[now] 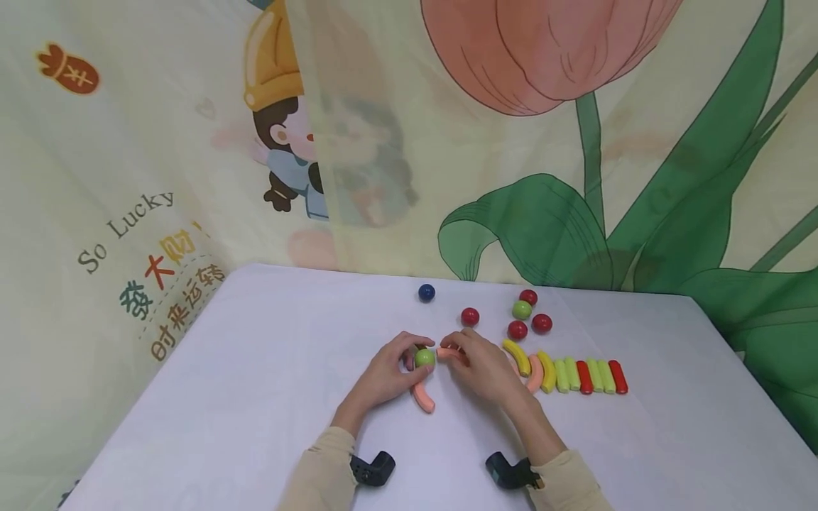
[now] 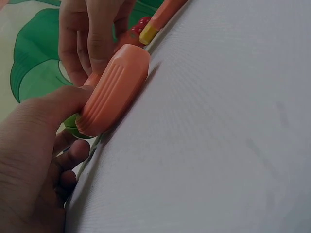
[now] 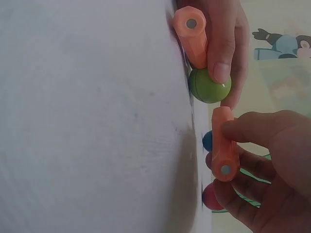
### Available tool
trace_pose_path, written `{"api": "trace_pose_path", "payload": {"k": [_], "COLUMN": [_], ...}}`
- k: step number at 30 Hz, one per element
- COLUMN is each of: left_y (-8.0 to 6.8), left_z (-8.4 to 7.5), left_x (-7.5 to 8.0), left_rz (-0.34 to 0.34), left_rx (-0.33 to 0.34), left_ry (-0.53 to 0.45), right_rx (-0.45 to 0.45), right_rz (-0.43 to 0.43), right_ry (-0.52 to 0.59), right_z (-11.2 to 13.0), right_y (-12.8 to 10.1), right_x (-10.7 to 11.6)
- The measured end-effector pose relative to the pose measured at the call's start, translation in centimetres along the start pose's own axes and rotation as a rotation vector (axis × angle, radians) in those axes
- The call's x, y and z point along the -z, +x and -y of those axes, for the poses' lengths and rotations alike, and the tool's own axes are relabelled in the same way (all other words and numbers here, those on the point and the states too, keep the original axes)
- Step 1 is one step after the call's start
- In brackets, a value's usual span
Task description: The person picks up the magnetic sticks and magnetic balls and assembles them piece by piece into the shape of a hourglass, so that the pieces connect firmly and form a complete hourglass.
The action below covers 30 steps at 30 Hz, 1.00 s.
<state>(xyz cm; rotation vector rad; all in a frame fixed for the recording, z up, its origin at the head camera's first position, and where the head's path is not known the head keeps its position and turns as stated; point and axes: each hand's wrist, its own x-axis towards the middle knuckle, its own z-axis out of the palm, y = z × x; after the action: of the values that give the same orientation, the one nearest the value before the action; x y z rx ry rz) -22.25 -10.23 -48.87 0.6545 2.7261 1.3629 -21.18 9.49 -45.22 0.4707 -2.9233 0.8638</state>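
White tabletop (image 1: pixel 268 397). Left hand (image 1: pixel 386 372) pinches green ball (image 1: pixel 424 358), curved pink stick (image 1: pixel 422 397) trailing toward the person. Right hand (image 1: pixel 482 365) pinches short pink stick (image 1: pixel 447 352), long axis pointing left at the ball, almost touching.

"So Lucky" on backdrop cloth (image 1: pixel 128 213)

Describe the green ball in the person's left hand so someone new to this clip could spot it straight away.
Start at the white table and find the two hands meeting near its middle. The left hand pinches the green ball between curved orange pieces. The only other green ball lies farther back among red balls, and no hand touches it.
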Motion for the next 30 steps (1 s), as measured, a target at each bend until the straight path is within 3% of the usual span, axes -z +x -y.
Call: {"api": "trace_pose_path", "payload": {"k": [13,30], "left_y": [0.55,-0.13], "left_z": [-0.40,-0.52], "left_x": [-0.54,-0.06], "left_rz": [0.003,-0.021], "left_rx": [-0.015,0.015], "left_ry": [0.007,-0.025], "right_rx": [0.028,0.043], "right_rz": [-0.004,0.026], "right_ry": [0.018,0.075], "right_z": [-0.54,-0.60], "right_y": [-0.06,0.06], "right_x": [0.04,-0.29]}}
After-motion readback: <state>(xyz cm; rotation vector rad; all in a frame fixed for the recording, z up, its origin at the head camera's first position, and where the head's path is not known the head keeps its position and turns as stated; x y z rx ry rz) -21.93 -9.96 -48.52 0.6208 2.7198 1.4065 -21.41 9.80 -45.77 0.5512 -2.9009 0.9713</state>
